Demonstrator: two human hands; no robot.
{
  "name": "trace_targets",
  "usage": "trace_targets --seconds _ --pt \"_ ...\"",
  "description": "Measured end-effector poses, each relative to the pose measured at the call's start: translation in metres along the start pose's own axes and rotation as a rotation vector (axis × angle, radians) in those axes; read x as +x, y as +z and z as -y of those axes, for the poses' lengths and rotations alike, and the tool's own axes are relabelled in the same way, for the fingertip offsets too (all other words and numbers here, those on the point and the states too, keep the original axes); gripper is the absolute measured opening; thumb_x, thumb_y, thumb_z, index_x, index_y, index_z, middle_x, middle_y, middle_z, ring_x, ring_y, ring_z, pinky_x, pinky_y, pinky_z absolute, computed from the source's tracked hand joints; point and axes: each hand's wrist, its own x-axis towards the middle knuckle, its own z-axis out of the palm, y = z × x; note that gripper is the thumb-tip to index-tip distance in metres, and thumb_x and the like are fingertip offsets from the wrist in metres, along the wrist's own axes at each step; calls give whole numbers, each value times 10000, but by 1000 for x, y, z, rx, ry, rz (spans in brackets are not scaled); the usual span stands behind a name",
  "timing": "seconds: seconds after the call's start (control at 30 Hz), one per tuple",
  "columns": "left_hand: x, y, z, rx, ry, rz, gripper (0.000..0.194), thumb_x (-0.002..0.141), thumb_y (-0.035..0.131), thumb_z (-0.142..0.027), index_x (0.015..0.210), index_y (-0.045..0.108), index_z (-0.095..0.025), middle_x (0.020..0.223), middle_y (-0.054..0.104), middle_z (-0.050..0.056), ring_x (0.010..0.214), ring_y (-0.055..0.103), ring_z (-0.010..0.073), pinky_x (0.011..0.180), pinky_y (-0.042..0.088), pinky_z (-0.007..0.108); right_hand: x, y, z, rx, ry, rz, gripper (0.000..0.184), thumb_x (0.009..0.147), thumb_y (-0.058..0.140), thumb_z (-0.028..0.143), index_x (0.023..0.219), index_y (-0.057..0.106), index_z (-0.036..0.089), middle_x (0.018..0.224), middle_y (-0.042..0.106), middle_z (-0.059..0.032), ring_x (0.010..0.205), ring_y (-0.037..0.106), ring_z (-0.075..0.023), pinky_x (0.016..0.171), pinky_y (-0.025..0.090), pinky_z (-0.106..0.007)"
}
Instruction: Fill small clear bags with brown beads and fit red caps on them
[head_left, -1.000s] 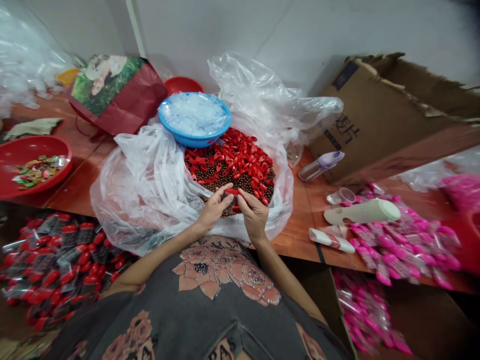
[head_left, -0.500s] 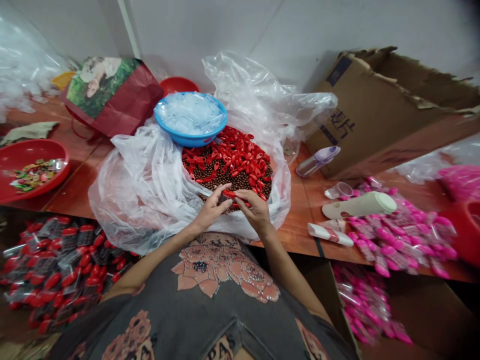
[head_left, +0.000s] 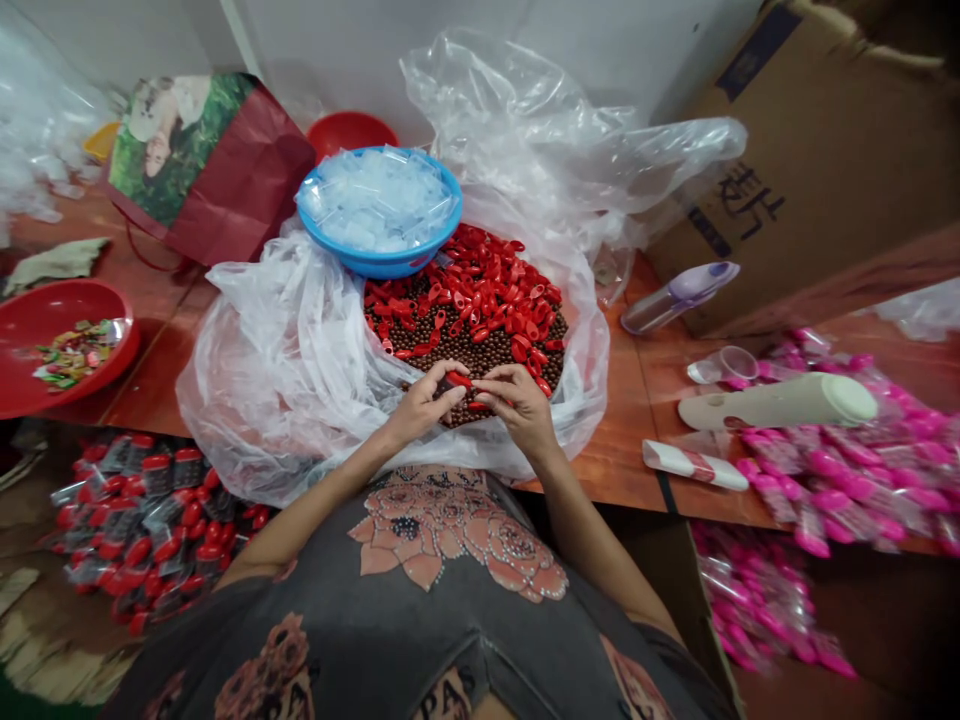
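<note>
My left hand (head_left: 424,402) is closed around a small dark-filled container with a red cap (head_left: 458,379), its thumb and index finger at the sides. Close by on the right, my right hand (head_left: 523,408) has thumb and fingers pinched together at the cap's end; whatever lies between them is too small to make out. Both hands are over a clear plastic bag (head_left: 277,370) spread open on the table. Inside it lie many small brown balls (head_left: 469,350) and a heap of loose red caps (head_left: 499,285).
A blue bowl (head_left: 390,262) of clear plastic pieces stands at the bag's back edge. Left are a red bowl (head_left: 112,375) of wrapped sweets and filled red-capped containers (head_left: 161,530) below. Right are a cardboard box (head_left: 810,190), a pale bottle (head_left: 780,402) and pink-capped containers (head_left: 847,465).
The view has shifted, and the bag and box appear larger. My right fingers have drawn slightly back from the red cap, while my left hand keeps hold of the container.
</note>
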Motion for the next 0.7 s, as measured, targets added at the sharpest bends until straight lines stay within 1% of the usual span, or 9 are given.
trace_targets --seconds 0.13,0.23,0.3,0.33,0.43,0.5,0.57,0.63,0.7 --pt "4 -2 6 52 -12 5 322 919 544 -404 1181 524 -218 893 573 4 604 508 79 571 461 216 2 14 -7 340 280 -166 286 717 789 342 983 710 274 910 703 10 819 648 -152 720 551 -288" --pt "6 -1 12 87 -6 -34 398 926 533 -394 1285 470 -235 1021 613 37 691 562 104 658 504 257 1 23 -9 388 339 -203 284 759 749 342 1025 706 256 974 742 -7 836 663 -161 748 553 -304" --pt "7 0 14 122 18 -41 527 920 545 -389 1402 385 -249 1186 610 78 921 616 165 854 517 335 0 25 -11 282 275 -164 316 814 700 348 1121 697 273 1044 746 -13 914 663 -176 848 537 -347" --pt "8 0 15 141 31 -33 588 914 553 -391 1446 348 -251 1290 578 97 1084 594 204 976 475 379 1 25 -12 196 216 -116 328 847 667 356 1166 685 285 1068 743 -13 946 655 -183 889 522 -367" --pt "11 1 18 134 15 -17 640 928 503 -429 1508 307 -244 1548 375 92 1427 341 260 1194 248 422 3 23 -16 -119 -20 83 413 920 568 409 1312 598 285 1154 714 -46 1012 616 -219 937 487 -419" --pt "12 2 19 77 -27 -36 629 957 412 -449 1534 274 -240 1620 247 60 1496 204 250 1230 159 413 5 23 -21 -305 -153 178 603 896 591 473 1434 466 231 1269 653 -106 1094 580 -265 963 468 -457" --pt "12 2 20 55 -45 -64 631 977 346 -455 1555 228 -230 1645 164 42 1516 128 233 1243 100 405 6 24 -25 -444 -230 223 805 842 646 520 1500 338 173 1363 573 -165 1177 537 -310 988 448 -487" --pt "10 3 17 78 -39 -89 640 985 333 -469 1563 208 -224 1650 137 38 1522 88 223 1248 61 399 7 24 -27 -536 -263 241 867 823 666 522 1509 288 151 1378 546 -189 1195 523 -329 986 442 -495" --pt "10 6 13 45 -49 -116 648 985 339 -494 1565 206 -237 1627 231 52 1510 160 232 1243 124 416 9 23 -27 -573 -287 245 833 831 661 502 1493 295 152 1342 566 -187 1163 542 -325 965 447 -488"
